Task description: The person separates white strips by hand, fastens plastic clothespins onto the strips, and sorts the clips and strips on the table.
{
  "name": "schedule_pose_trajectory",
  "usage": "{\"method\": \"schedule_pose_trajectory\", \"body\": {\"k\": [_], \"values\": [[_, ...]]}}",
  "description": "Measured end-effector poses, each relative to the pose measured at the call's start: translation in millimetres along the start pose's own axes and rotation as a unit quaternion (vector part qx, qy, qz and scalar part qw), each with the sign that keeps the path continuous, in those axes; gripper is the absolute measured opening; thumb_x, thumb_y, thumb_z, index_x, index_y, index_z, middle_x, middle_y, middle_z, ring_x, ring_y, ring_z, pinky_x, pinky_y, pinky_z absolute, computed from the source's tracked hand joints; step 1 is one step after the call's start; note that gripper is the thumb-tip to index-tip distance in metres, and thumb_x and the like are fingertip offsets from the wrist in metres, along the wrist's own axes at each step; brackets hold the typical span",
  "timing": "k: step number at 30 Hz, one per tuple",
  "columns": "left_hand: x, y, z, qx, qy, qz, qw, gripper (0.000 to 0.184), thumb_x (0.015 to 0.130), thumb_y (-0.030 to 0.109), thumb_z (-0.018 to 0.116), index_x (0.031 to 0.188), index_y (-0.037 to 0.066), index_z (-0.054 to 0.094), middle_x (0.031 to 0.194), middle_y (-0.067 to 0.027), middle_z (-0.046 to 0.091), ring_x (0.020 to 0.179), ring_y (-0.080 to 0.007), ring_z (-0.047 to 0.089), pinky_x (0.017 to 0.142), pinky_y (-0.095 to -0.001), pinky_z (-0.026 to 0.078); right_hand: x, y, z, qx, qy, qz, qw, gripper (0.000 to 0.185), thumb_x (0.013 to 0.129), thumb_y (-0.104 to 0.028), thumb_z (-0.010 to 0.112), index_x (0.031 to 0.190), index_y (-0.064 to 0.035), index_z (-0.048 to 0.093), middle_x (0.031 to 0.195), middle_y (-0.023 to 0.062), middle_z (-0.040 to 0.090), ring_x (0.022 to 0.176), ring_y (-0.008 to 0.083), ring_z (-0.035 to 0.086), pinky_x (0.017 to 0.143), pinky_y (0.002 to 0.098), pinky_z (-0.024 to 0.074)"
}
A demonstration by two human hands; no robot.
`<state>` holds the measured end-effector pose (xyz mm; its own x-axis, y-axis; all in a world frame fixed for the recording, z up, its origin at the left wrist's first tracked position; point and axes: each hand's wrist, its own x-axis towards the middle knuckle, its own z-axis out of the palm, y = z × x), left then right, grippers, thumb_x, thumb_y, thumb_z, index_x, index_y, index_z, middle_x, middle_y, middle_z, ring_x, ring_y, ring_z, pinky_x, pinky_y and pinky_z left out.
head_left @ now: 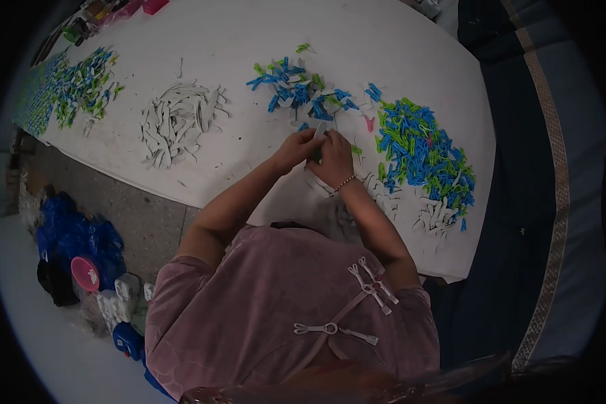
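Strip (320, 129), slim and pale, juts between left hand (295, 150) and right hand (334, 160).

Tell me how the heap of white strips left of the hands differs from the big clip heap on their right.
Colour: the white strip heap is whitish throughout; the clip heap is mostly blue and green.
Shape: the strips are long and slender, the clips short and peg-like.
Size: the clip heap looks larger than the strip heap.
Shared: both lie loose on the white table.
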<state>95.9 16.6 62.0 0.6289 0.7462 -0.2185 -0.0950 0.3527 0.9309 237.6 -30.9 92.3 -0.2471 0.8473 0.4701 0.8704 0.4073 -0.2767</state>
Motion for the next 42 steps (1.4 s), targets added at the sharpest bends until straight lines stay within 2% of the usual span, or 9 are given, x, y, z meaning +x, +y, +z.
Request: {"method": "schedule_pose_trajectory", "body": {"k": [10,15,17,21,24,33,35,39,42], "values": [[-21,10,19,-0.032,0.063,-0.030,0.997,0.033,0.090,0.031,0.051,0.109,0.005,0.060,0.102,-0.0050,0.056,0.091,-0.0111,0.050,0.081,-0.0246,0.038,-32,-15,25,0.127,-0.201,0.240,0.941,0.031,0.069,-0.021,0.063,0.093,-0.0036,0.053,0.073,0.0168,0.061,0.072,0.0344,0.060,0.066,0.0406,0.0468],[-24,35,-11,-0.096,0.207,0.148,0.962,0.036,0.091,0.030,0.048,0.113,0.003,0.056,0.111,-0.0084,0.056,0.105,-0.0186,0.051,0.091,-0.0306,0.037,-57,6,43,0.268,-0.218,0.265,0.900,0.031,0.076,-0.021,0.059,0.101,-0.0036,0.052,0.075,0.0139,0.061,0.070,0.0267,0.060,0.063,0.0345,0.0467],[-33,39,-27,-0.065,0.175,0.099,0.977,0.035,0.091,0.030,0.047,0.111,0.003,0.056,0.111,-0.0087,0.056,0.104,-0.0194,0.051,0.090,-0.0319,0.038,-67,18,55,0.525,-0.120,0.352,0.766,0.029,0.080,-0.020,0.058,0.102,-0.0031,0.051,0.078,0.0086,0.059,0.068,0.0161,0.057,0.061,0.0293,0.0453],[-50,16,-20,-0.015,0.088,-0.101,0.991,0.032,0.092,0.030,0.045,0.105,0.003,0.055,0.106,-0.0088,0.057,0.099,-0.0188,0.053,0.084,-0.0313,0.042,-48,8,34,0.541,-0.081,0.363,0.755,0.024,0.081,-0.016,0.058,0.099,-0.0026,0.050,0.082,0.0053,0.056,0.067,0.0106,0.053,0.061,0.0249,0.0431],[-59,4,4,-0.086,0.167,-0.066,0.980,0.028,0.092,0.029,0.045,0.101,0.003,0.053,0.095,-0.0074,0.058,0.087,-0.0155,0.054,0.074,-0.0284,0.043,-37,-2,21,0.472,-0.059,0.337,0.812,0.022,0.084,-0.015,0.058,0.099,-0.0039,0.048,0.089,0.0049,0.057,0.071,0.0100,0.056,0.059,0.0237,0.0479],[-70,-24,10,-0.030,0.162,0.012,0.986,0.019,0.088,0.024,0.053,0.090,0.006,0.051,0.077,0.0002,0.053,0.065,-0.0067,0.047,0.059,-0.0198,0.037,-48,-21,19,0.563,0.015,0.478,0.674,0.020,0.080,-0.014,0.061,0.087,-0.0023,0.047,0.081,0.0057,0.052,0.072,0.0139,0.058,0.049,0.0296,0.0536],[-71,-35,1,-0.076,0.188,0.018,0.979,0.019,0.088,0.024,0.053,0.090,0.005,0.051,0.077,-0.0002,0.054,0.066,-0.0068,0.048,0.059,-0.0196,0.037,-50,-15,19,0.630,0.145,0.513,0.565,0.019,0.080,-0.014,0.060,0.086,-0.0026,0.047,0.080,0.0052,0.052,0.070,0.0142,0.057,0.056,0.0314,0.0543],[-79,-34,-12,-0.260,0.280,0.038,0.924,0.019,0.089,0.024,0.053,0.092,0.005,0.052,0.076,-0.0011,0.054,0.066,-0.0074,0.048,0.057,-0.0191,0.036,-74,20,22,0.534,0.166,0.506,0.657,0.019,0.080,-0.016,0.060,0.088,-0.0035,0.048,0.075,0.0038,0.052,0.069,0.0139,0.056,0.060,0.0291,0.0516],[-80,-30,-9,-0.295,0.266,0.008,0.918,0.025,0.089,0.027,0.052,0.097,0.004,0.053,0.078,-0.0016,0.054,0.066,-0.0085,0.049,0.058,-0.0200,0.039,-81,4,14,0.493,-0.062,0.477,0.725,0.022,0.080,-0.020,0.062,0.091,-0.0034,0.052,0.074,0.0035,0.054,0.066,0.0133,0.055,0.059,0.0250,0.0473]]}}
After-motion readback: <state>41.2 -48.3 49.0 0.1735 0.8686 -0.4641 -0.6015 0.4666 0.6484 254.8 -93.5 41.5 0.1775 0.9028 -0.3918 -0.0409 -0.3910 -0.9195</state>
